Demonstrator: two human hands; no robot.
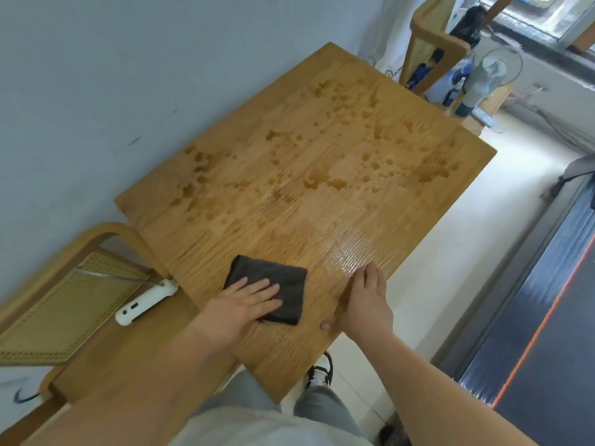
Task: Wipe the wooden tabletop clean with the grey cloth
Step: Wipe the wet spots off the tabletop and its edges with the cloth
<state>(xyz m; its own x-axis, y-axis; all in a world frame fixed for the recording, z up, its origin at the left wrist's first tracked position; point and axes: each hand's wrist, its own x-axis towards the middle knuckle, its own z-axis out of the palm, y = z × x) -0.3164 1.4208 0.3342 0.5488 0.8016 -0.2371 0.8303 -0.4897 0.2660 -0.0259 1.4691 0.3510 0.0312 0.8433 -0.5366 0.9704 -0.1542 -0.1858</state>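
The wooden tabletop [306,162] fills the middle of the view, with several dark wet spots across its far half and a shiny damp streak near its front edge. A folded grey cloth [277,278] lies flat on the near part of the table. My left hand [248,300] presses palm-down on the cloth's near left corner, fingers spread. My right hand [363,300] rests flat on the bare wood just right of the cloth, holding nothing.
A wooden chair with a woven seat [61,313] stands at the table's left end, with a white handheld device [145,304] lying on it. Another wooden chair [431,49] is at the far end. A fan [492,72] and bottles stand beyond.
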